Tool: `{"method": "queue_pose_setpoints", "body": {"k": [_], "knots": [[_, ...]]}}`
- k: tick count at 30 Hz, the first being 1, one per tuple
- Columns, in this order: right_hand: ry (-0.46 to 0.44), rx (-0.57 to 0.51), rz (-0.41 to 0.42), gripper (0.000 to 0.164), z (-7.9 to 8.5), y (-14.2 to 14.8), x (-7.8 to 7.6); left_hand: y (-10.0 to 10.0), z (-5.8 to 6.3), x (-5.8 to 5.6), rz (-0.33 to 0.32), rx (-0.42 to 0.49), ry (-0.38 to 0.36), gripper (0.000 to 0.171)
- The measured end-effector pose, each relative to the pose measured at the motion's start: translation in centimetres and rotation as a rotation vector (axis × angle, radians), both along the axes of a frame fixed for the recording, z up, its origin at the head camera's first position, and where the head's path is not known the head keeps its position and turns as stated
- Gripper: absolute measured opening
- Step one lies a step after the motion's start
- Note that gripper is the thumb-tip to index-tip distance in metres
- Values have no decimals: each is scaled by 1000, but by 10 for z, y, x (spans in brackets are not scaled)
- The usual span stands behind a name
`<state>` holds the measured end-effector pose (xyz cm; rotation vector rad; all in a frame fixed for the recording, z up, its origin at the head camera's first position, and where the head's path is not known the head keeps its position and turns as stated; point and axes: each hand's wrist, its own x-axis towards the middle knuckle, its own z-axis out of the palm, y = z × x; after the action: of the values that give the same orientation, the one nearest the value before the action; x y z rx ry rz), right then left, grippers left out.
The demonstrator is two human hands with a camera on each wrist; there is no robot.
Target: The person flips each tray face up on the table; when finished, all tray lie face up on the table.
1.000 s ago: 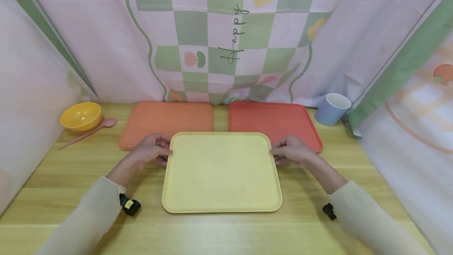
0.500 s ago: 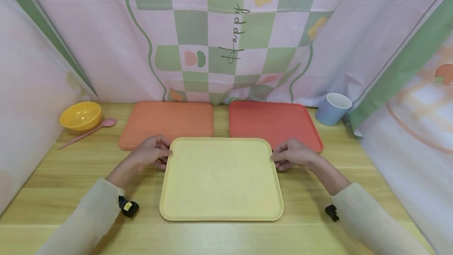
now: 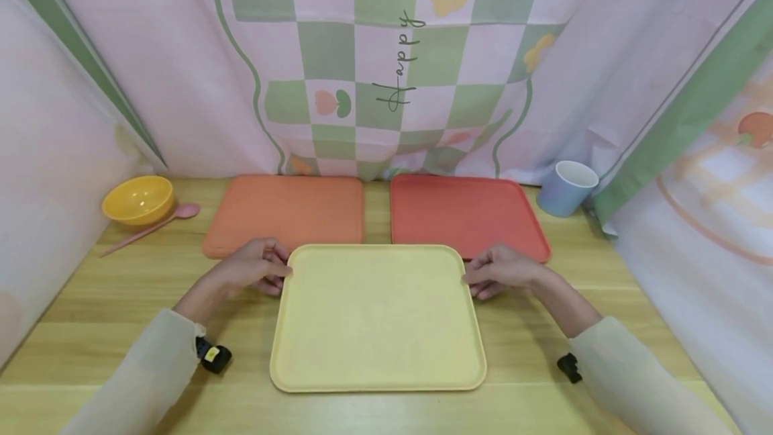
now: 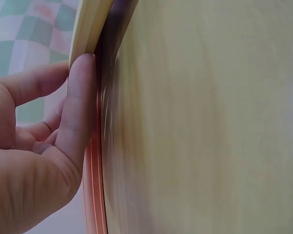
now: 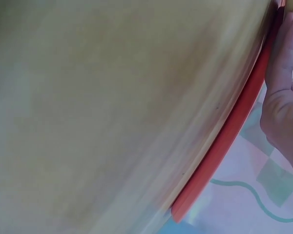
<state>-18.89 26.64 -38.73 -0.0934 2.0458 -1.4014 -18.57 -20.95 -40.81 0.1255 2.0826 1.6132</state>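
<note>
A pale yellow rectangular tray lies between my two hands in the middle of the head view. My left hand pinches its left edge near the far corner, thumb on the rim and the other fingers below. On the opposite edge, my right hand pinches the rim the same way. In the left wrist view the tray's side shows at the thumb tip, with a gap of shadow beside the wooden table. Behind the yellow tray lie an orange tray on the left and a red tray on the right.
A yellow bowl and a pink spoon sit at the back left of the wooden table. At the back right stands a blue cup. A patterned curtain hangs right behind the trays.
Both hands have drawn the yellow tray toward the body, away from the orange and red trays. More of those two trays shows now. The grip on both edges stays the same.
</note>
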Motion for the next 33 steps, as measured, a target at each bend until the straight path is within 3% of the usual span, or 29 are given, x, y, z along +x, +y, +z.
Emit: {"method": "queue_pose_setpoints", "body": {"k": [16,33], "knots": [[-10,60,44,19,-2,-3,3,-8,-1,1,-54,-8,-32,30],[-32,52,70,15,-4,-3,6,-7,-2,2,-77,-1,-44,32]]}}
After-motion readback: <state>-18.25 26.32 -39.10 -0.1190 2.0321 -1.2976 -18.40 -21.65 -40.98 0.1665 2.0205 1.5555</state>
